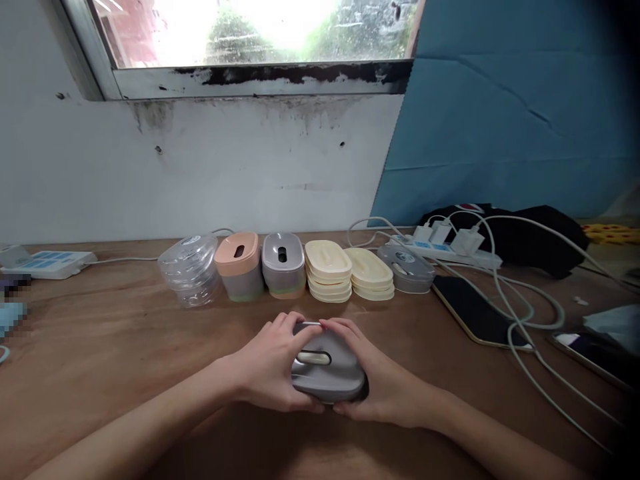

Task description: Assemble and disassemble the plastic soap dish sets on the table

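One grey, rounded, slotted plastic lid [341, 375] is clasped between left hand [270, 363] and right hand [387, 381], near side, centre of brown wooden table [135, 347]; steadying or pressing is seemingly in hand, even two-sided pressure called for next.

Our bare left forearm [165, 413] and right forearm [475, 427] slant inward from the frame's lower corners. At lower centre, we curve our left hand [267, 365] and right hand [389, 385] in a facing grip, index fingertips nearly meeting above, thumbs pointing toward each other below.
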Tool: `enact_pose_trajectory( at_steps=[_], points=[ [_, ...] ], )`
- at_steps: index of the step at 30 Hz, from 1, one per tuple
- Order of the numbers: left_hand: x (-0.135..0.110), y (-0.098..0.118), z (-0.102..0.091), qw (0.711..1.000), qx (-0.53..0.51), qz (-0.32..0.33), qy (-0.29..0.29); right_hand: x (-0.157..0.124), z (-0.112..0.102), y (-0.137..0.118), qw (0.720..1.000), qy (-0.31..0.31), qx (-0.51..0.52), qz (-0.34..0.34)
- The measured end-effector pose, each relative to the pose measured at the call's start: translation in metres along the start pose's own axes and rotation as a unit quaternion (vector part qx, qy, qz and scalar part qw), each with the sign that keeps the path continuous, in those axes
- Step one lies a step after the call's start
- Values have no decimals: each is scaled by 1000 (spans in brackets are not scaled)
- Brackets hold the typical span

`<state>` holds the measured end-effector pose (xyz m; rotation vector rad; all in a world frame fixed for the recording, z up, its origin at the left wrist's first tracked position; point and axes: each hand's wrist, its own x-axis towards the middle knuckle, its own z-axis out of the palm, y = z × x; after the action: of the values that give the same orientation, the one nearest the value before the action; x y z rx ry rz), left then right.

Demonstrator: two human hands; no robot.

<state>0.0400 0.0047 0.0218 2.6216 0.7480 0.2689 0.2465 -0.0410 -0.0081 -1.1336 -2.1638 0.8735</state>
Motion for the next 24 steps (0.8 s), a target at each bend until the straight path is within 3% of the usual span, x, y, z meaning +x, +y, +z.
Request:
enact_pose_trajectory(
  at_steps=[13,18,21,24],
  points=[
    [-1,-2,-10,999,-35,-24,-19,-1,0,-3,1000,15,1,19],
    [1,-2,-9,1000,-21,2,11,-2,-6,1,1000,8,11,-6],
    [3,-6,-5,994,-46,34,91,-5,-18,0,997,56,-13,-45],
    [1,-11,6,963,-73,2,260,-5,-42,-4,986,155,-65,-14]
  ],
)
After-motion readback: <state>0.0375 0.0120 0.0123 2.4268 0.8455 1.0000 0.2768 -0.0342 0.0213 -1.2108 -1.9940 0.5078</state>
